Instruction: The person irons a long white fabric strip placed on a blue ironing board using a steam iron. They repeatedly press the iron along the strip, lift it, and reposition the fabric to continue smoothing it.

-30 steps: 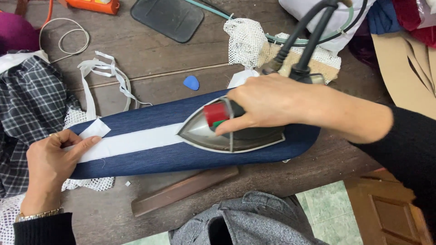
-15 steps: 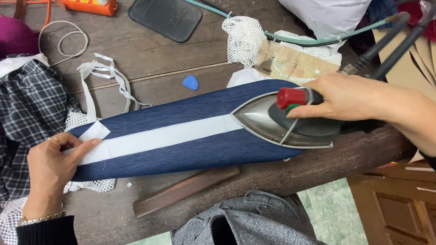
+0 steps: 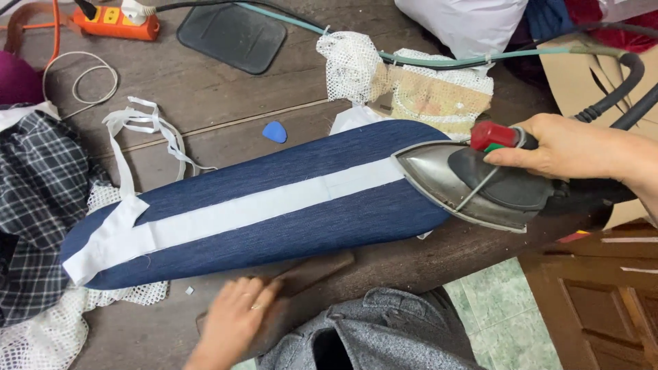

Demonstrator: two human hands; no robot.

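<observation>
A long dark blue denim piece (image 3: 274, 226) with rounded ends lies across the wooden table, a white strip (image 3: 240, 212) running down its middle. My right hand (image 3: 562, 147) grips the handle of a steam iron (image 3: 473, 185), whose metal sole sits at the right end of the denim, tip pointing left. My left hand (image 3: 236, 318) is near the table's front edge, blurred, resting on a brown wooden bar (image 3: 308, 270) below the denim.
Plaid fabric (image 3: 27, 205) and white mesh (image 3: 48, 329) lie left. White tape scraps (image 3: 140, 127), a blue chalk piece (image 3: 275, 131), a black pad (image 3: 233, 34), an orange power strip (image 3: 116, 20) and more mesh (image 3: 411, 75) sit behind. Grey fabric (image 3: 384, 329) is in front.
The iron slid right along the denim to its right end. My left hand let go of the left end of the denim and moved down to the wooden bar.
</observation>
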